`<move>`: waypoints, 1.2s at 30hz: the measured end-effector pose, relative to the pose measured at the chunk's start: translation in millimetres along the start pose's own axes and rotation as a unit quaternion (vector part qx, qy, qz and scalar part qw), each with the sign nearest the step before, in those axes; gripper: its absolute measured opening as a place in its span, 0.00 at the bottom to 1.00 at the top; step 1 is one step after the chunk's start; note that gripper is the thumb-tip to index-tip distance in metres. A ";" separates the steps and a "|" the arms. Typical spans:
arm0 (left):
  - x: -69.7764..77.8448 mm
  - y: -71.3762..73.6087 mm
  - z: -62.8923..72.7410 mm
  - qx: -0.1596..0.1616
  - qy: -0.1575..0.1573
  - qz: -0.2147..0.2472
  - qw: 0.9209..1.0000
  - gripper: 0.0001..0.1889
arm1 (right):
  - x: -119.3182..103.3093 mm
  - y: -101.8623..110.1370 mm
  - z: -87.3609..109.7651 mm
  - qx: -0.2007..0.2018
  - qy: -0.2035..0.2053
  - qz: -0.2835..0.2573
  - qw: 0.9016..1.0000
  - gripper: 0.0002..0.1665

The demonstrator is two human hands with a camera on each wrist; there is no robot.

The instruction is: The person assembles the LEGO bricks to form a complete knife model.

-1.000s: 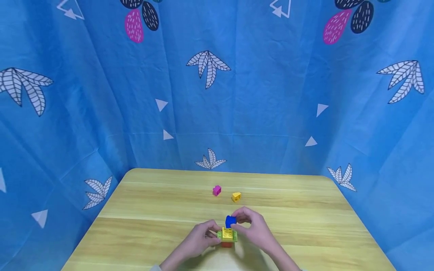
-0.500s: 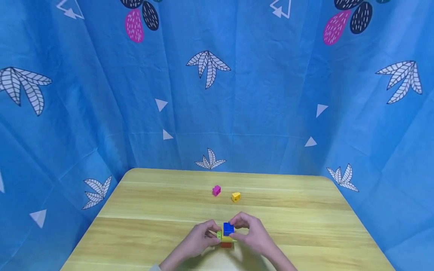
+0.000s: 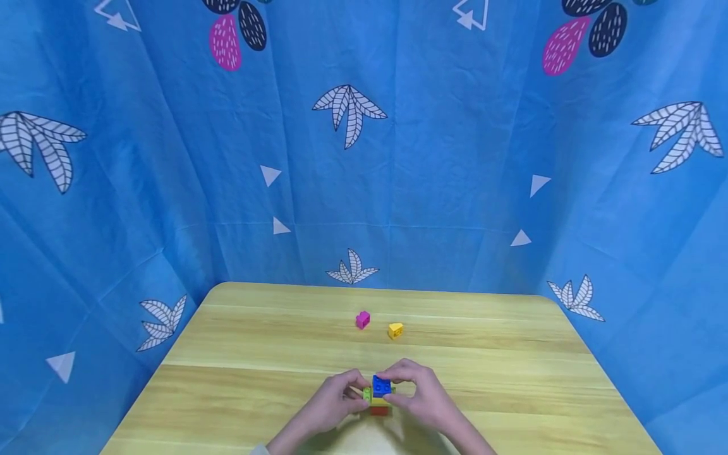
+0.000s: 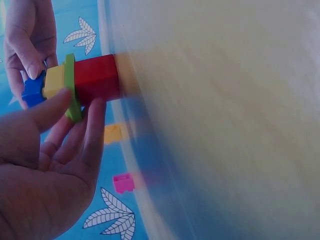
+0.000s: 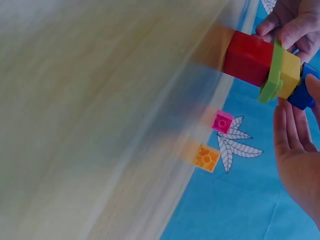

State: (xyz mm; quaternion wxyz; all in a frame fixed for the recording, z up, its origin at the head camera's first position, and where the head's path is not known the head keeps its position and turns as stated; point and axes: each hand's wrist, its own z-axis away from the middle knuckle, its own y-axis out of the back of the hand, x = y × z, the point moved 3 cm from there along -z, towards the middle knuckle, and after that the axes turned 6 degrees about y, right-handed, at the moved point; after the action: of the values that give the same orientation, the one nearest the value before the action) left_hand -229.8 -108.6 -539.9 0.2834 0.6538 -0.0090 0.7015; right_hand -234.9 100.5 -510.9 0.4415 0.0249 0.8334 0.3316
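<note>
- Head view, leftmost: the left hand [image 3: 335, 401] comes in from the near side, a bit of pale sleeve [image 3: 260, 450] at its wrist. Thumb and fingers close narrowly on a green plate [image 5: 273, 76]; one fingertip lies against or just beside the red block, I cannot tell which.
- Beyond the left hand's fingertips, well apart from them, a pink brick [image 3: 363, 320] lies on the wooden bench [image 3: 483, 354].
- Between the two hands stands an upright stack: a red block [image 4: 96, 77] at the bottom on the bench, the green plate above it, then a yellow block [image 4: 55, 80], then a blue block [image 3: 382, 385] on top. The blue block looks slightly tilted in the wrist views; whether it is fully seated I cannot tell.
- Beyond the right hand's fingertips, also apart, lies a small yellow-orange brick [image 3: 395, 330], near the pink brick.
- Rightmost, the right hand [image 3: 421, 392] pinches the blue block between thumb and fingers.
- Past both hands and to either side hangs a blue leaf-printed cloth [image 3: 443, 158].
</note>
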 end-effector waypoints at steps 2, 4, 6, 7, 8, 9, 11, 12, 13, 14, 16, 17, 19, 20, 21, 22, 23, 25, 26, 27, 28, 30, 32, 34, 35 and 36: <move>-0.4 0.0 -0.2 0.000 -0.002 0.001 1.000 0.08 | 0.0 -0.4 -0.1 0.000 -0.001 0.007 1.000 0.21; -0.5 -0.1 -0.2 0.000 -0.002 0.000 1.000 0.08 | 0.4 -1.1 -0.3 -0.001 -0.002 0.012 1.000 0.21; -0.6 0.2 -0.4 0.002 -0.004 -0.003 1.000 0.08 | 1.5 -2.0 -0.6 -0.002 -0.004 0.013 1.000 0.21; -0.5 0.3 -0.4 0.003 -0.004 -0.005 1.000 0.08 | 1.7 -2.3 -0.7 -0.003 -0.005 0.014 1.000 0.21; -0.6 0.4 -0.5 0.003 -0.005 -0.006 1.000 0.08 | 2.1 -2.7 -0.8 -0.004 -0.007 0.014 1.000 0.21; -0.6 0.4 -0.5 0.003 -0.006 -0.008 1.000 0.08 | 2.5 -3.0 -0.9 -0.005 -0.007 0.015 1.000 0.21; -0.7 0.6 -0.8 0.003 -0.008 -0.010 1.000 0.08 | 2.9 -3.5 -1.0 -0.007 -0.009 0.016 1.000 0.22; -0.8 0.6 -0.9 0.003 -0.009 -0.010 1.000 0.08 | 3.0 -3.7 -1.0 -0.008 -0.009 0.018 1.000 0.22; -0.8 0.6 -0.9 0.003 -0.009 -0.010 1.000 0.08 | 3.0 -3.7 -0.9 -0.009 -0.009 0.018 1.000 0.22; -0.8 0.5 -0.9 0.002 -0.009 -0.010 1.000 0.08 | 3.2 -3.9 -0.8 -0.010 -0.010 0.020 1.000 0.22; -0.9 0.6 -1.0 0.002 -0.010 -0.009 1.000 0.08 | 3.4 -3.9 -0.5 -0.012 -0.010 0.024 1.000 0.21; -0.8 0.6 -1.0 0.002 -0.010 -0.009 1.000 0.08 | 3.4 -3.8 -0.4 -0.013 -0.009 0.026 1.000 0.21; -0.6 0.4 -0.8 0.002 -0.010 -0.008 1.000 0.08 | 3.5 -3.6 -0.2 -0.014 -0.007 0.034 0.999 0.21; -0.5 0.4 -0.8 0.002 -0.011 -0.008 1.000 0.08 | 3.4 -3.5 -0.2 -0.014 -0.007 0.039 0.999 0.20; -0.3 0.4 -0.9 0.003 -0.012 -0.008 1.000 0.08 | 3.2 -3.4 -0.2 -0.014 -0.004 0.045 0.999 0.20; 0.0 0.3 -0.8 0.002 -0.012 -0.008 1.000 0.08 | 2.8 -3.4 -0.4 -0.014 -0.003 0.049 0.999 0.21; 0.3 0.2 -0.7 0.002 -0.012 -0.007 1.000 0.08 | 2.7 -3.4 -0.4 -0.014 -0.003 0.054 0.998 0.21; 0.7 0.2 -0.7 0.001 -0.013 -0.004 1.000 0.08 | 2.2 -3.4 -0.6 -0.016 -0.002 0.062 0.998 0.21; 0.9 0.0 -0.4 0.001 -0.014 -0.004 1.000 0.08 | 1.9 -3.5 -0.8 -0.017 -0.002 0.064 0.998 0.22; 1.0 0.0 -0.2 0.001 -0.013 -0.003 1.000 0.08 | 1.8 -3.4 -1.0 -0.019 -0.002 0.066 0.998 0.22; 1.0 0.1 0.1 0.001 -0.013 -0.002 1.000 0.08 | 1.3 -3.5 -1.1 -0.020 -0.004 0.067 0.998 0.22; 1.1 0.2 0.7 0.001 -0.013 -0.001 1.000 0.08 | -0.2 -3.7 -1.3 -0.021 -0.003 0.071 0.997 0.22; 0.8 0.3 0.6 0.002 -0.012 0.000 1.000 0.08 | -1.4 -4.5 -0.9 -0.018 0.001 0.076 0.997 0.23; 0.5 0.4 0.2 0.004 -0.013 0.000 1.000 0.08 | -2.6 -5.6 -0.4 -0.013 0.007 0.084 0.996 0.23; 0.3 0.4 0.2 0.004 -0.014 -0.001 1.000 0.08 | -2.7 -6.1 -0.3 -0.010 0.010 0.088 0.996 0.23; -0.1 0.4 -0.1 0.004 -0.014 -0.001 1.000 0.08 | -2.6 -6.7 -0.1 -0.008 0.013 0.090 0.996 0.23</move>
State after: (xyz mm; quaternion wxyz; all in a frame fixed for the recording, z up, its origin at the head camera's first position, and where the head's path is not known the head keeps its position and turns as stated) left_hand -230.0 -108.9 -539.8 0.2811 0.6650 -0.0095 0.6918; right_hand -231.8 94.4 -512.8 0.3989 0.0923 0.8307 0.3772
